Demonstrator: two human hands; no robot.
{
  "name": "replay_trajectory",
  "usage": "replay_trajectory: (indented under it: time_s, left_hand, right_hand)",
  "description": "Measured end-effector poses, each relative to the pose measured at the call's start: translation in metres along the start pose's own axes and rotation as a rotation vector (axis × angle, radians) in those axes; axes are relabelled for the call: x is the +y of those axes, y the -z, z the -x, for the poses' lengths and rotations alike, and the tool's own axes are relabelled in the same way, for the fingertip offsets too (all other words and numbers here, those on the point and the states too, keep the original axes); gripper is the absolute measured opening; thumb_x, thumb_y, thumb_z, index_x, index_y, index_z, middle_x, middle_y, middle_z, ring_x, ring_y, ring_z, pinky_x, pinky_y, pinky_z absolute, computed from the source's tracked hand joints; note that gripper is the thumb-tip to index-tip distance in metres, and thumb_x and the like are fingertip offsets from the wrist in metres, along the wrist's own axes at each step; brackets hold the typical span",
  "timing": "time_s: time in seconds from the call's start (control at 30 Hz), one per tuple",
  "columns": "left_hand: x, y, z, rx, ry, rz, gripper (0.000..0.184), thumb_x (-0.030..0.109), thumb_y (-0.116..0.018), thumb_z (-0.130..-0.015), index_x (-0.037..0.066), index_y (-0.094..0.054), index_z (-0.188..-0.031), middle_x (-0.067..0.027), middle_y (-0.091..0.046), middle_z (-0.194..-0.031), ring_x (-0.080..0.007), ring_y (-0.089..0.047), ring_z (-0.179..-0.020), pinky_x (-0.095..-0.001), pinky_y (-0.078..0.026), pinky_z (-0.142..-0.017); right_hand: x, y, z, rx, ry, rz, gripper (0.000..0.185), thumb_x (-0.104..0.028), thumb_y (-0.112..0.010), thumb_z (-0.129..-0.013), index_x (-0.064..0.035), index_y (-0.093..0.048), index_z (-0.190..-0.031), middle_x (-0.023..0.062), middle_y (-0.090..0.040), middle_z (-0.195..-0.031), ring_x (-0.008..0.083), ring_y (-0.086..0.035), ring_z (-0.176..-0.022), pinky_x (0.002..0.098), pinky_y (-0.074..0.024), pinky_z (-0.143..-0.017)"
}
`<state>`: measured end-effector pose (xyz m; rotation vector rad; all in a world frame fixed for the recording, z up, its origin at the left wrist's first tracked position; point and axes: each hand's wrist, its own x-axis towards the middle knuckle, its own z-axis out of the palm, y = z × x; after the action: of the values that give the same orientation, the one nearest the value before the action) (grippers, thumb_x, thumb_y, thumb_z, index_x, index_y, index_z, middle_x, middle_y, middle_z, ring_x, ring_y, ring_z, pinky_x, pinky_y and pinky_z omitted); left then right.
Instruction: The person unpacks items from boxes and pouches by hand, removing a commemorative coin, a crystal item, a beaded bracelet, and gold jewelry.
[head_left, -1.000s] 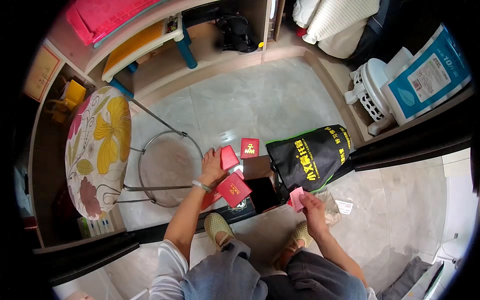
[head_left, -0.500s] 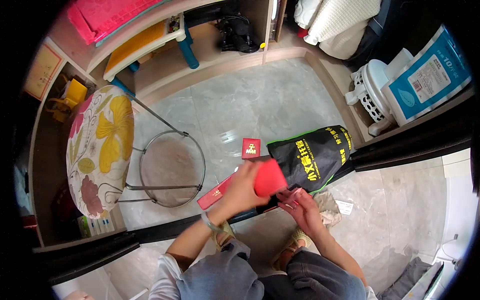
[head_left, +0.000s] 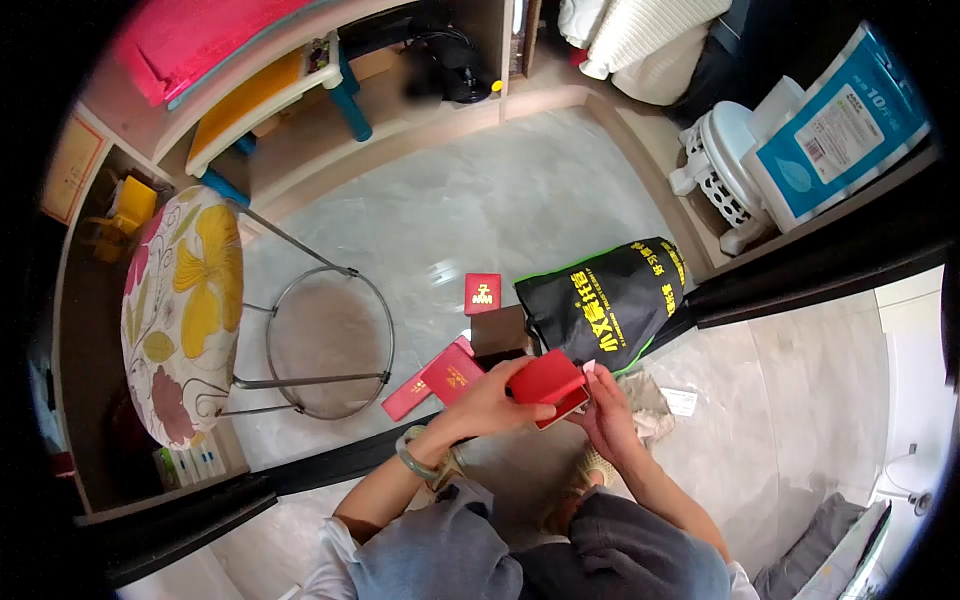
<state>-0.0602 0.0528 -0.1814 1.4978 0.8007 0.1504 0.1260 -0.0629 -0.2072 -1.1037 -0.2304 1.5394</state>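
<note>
My left hand [head_left: 492,402] grips a red box [head_left: 547,378] from its left side, with a dark gap showing along the box's lower right edge. Fingers of my right hand [head_left: 607,405] are closed on a small pink paper [head_left: 589,368] at the box's right edge. Behind the box stands a dark brown box [head_left: 500,333], partly covered. A small red box with gold print [head_left: 482,294] lies beyond it on the floor. To the left, a red case [head_left: 450,372] rests over a long red box [head_left: 405,398].
A black bag with yellow print [head_left: 605,305] lies right of the boxes. The floral stool [head_left: 185,320] is tipped over at left. A beige cloth [head_left: 650,400] and white tag [head_left: 679,402] lie at right. White stool [head_left: 722,165] and blue packet [head_left: 840,130] stand upper right.
My left hand has lifted a red box from the floor and carried it right, to my right hand. The pink paper is now beside that box. The view has shifted slightly.
</note>
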Motion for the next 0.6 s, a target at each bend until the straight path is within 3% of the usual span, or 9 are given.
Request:
replay_trajectory:
  time_s: [0.07,0.17,0.23,0.3,0.33,0.4,0.6]
  left_hand:
    - [-0.003,0.003,-0.002,-0.071,0.108,0.230,0.073,0.024,-0.077,-0.081,-0.002,-0.041,-0.139,-0.0094,-0.057,-0.127,-0.0166,-0.054,-0.117,-0.0304,-0.044,-0.097]
    - [-0.016,0.002,-0.010,-0.115,0.132,0.438,0.069,0.020,-0.075,-0.084,-0.002,-0.040,-0.139,-0.0091,-0.056,-0.128,-0.0159,-0.054,-0.116,-0.0290,-0.044,-0.098]
    - [-0.015,0.001,-0.011,-0.121,0.132,0.448,0.065,0.017,-0.073,-0.085,-0.002,-0.040,-0.139,-0.0088,-0.057,-0.126,-0.0153,-0.055,-0.114,-0.0284,-0.044,-0.097]
    - [-0.008,0.000,-0.011,-0.101,0.162,0.347,0.066,0.019,-0.074,-0.084,-0.001,-0.041,-0.139,-0.0085,-0.058,-0.125,-0.0151,-0.056,-0.112,-0.0284,-0.046,-0.095]
    - [-0.007,-0.004,-0.011,-0.102,0.161,0.348,0.066,0.019,-0.074,-0.084,-0.001,-0.041,-0.139,-0.0085,-0.058,-0.125,-0.0151,-0.056,-0.112,-0.0284,-0.046,-0.095]
    - [-0.005,-0.015,-0.011,-0.008,0.056,0.280,0.072,0.037,-0.078,-0.077,-0.001,-0.049,-0.131,-0.0112,-0.061,-0.117,-0.0169,-0.059,-0.104,-0.0297,-0.047,-0.087]
    - [-0.012,-0.041,-0.012,0.128,0.015,0.108,0.088,0.044,-0.080,-0.071,-0.003,-0.043,-0.135,-0.0187,-0.054,-0.122,-0.0259,-0.057,-0.109,-0.0343,-0.047,-0.091]
  right_hand:
    - [0.001,0.003,-0.002,0.042,-0.009,0.093,0.024,-0.025,-0.045,-0.101,-0.0097,-0.052,-0.118,0.0011,-0.058,-0.111,0.0158,-0.058,-0.105,0.0422,-0.0541,-0.086]
    - [0.001,0.006,-0.003,0.100,0.050,0.309,0.026,-0.023,-0.049,-0.100,-0.0078,-0.055,-0.120,0.0027,-0.061,-0.110,0.0142,-0.061,-0.101,0.0388,-0.0553,-0.085]
    - [-0.003,0.000,-0.003,0.123,0.052,0.269,0.024,-0.020,-0.055,-0.097,-0.0028,-0.062,-0.113,0.0052,-0.064,-0.108,0.0145,-0.062,-0.098,0.0334,-0.0525,-0.087]
    - [0.002,0.000,-0.005,0.200,0.213,0.594,0.018,-0.012,-0.059,-0.093,0.0003,-0.066,-0.105,0.0079,-0.066,-0.105,0.0160,-0.062,-0.096,0.0295,-0.0493,-0.084]
    - [0.003,0.000,-0.005,0.201,0.213,0.595,0.018,-0.012,-0.059,-0.093,0.0003,-0.066,-0.105,0.0079,-0.066,-0.105,0.0160,-0.062,-0.096,0.0295,-0.0493,-0.084]
    - [0.007,-0.002,-0.005,0.223,0.382,0.816,0.018,-0.007,-0.062,-0.088,0.0001,-0.068,-0.103,0.0110,-0.067,-0.101,0.0181,-0.061,-0.091,0.0281,-0.0470,-0.081]
    - [0.018,0.000,-0.008,0.335,0.402,0.786,0.023,-0.002,-0.065,-0.081,-0.0015,-0.069,-0.104,0.0089,-0.067,-0.097,0.0190,-0.061,-0.089,0.0290,-0.0472,-0.080]
